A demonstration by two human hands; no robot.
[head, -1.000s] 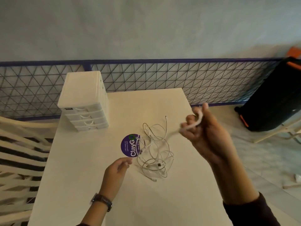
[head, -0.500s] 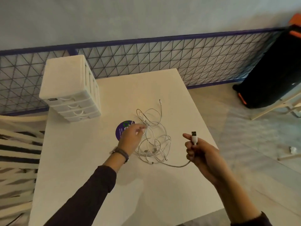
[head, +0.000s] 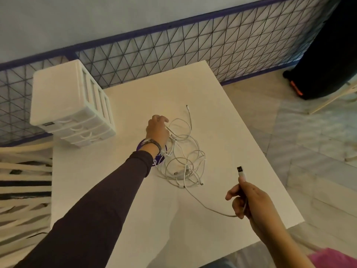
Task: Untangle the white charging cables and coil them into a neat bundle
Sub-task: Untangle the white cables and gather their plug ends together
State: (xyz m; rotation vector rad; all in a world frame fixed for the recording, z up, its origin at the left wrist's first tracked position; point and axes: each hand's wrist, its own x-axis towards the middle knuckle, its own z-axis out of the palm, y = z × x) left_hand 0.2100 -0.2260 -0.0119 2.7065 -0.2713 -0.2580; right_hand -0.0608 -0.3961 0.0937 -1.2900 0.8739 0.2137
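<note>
Change over the last second: the right hand (head: 249,202) is brought down from a raised position and is now held low, near the bench's (head: 135,219) right edge. The left hand (head: 157,130) is shifted from the near-left side of the white cables (head: 185,157) to their far-left side, toward the drawer unit (head: 71,105) at the far-left corner.

Meaning for the task: one end is isolated and the pile is anchored, so a single lead can probably be drawn out next. The untangling is judged barely started and no coiling is done.

Task item: the cables are still knotted in overlapping loops at mid-bench, partly over the purple sticker (head: 157,161). One free connector (head: 187,106) is pointed at the far edge.

Pose:
- Left: the arm is stretched forward, back of hand up. The fingers are curled down and a strand at the far-left loop appears to be pinched. The contact itself is partly hidden.
- Right: the USB plug (head: 240,171) is pinched upright at its base. The fingers are curled, and the lead is passed through them. From there it sags in a slack arc back to the pile, so nothing is tensioned yet.
</note>
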